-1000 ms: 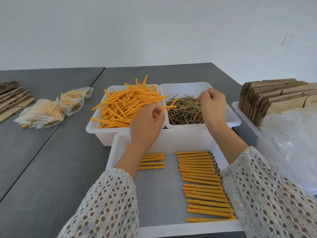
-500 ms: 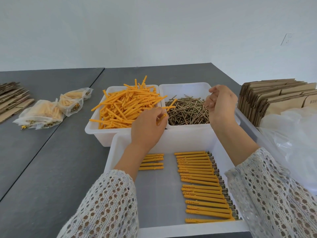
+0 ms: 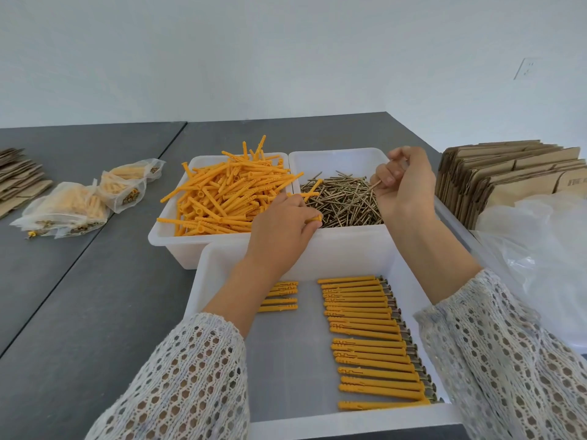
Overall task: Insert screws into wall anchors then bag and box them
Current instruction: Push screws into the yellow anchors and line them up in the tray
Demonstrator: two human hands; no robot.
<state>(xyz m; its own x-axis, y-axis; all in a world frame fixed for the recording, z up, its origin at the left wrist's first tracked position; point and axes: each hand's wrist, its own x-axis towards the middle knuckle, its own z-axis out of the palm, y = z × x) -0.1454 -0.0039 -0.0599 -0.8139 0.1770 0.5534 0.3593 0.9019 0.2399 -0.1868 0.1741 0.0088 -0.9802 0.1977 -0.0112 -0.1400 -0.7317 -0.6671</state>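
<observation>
My left hand (image 3: 281, 228) grips one orange wall anchor (image 3: 315, 219) at the front rim between the two far bins; only its end pokes out past my fingers. My right hand (image 3: 403, 185) pinches a brass screw (image 3: 374, 186) above the right bin, its point aimed down-left at the pile of screws (image 3: 341, 200). The left bin (image 3: 165, 239) is heaped with loose orange anchors (image 3: 228, 193). In the near white tray (image 3: 286, 420) lie a long row of assembled anchors with screws (image 3: 368, 338) and a short row (image 3: 281, 296) partly under my left forearm.
Filled clear bags of anchors (image 3: 79, 201) lie on the grey table (image 3: 79, 312) at left, beyond them flat cardboard (image 3: 16, 182). On the right stands a row of folded cardboard boxes (image 3: 508, 176) with a heap of clear plastic bags (image 3: 540, 249) in front.
My right hand has lifted out of the screw bin to its right side with one screw. My left hand drew an anchor from the pile back to the bins' front rim.
</observation>
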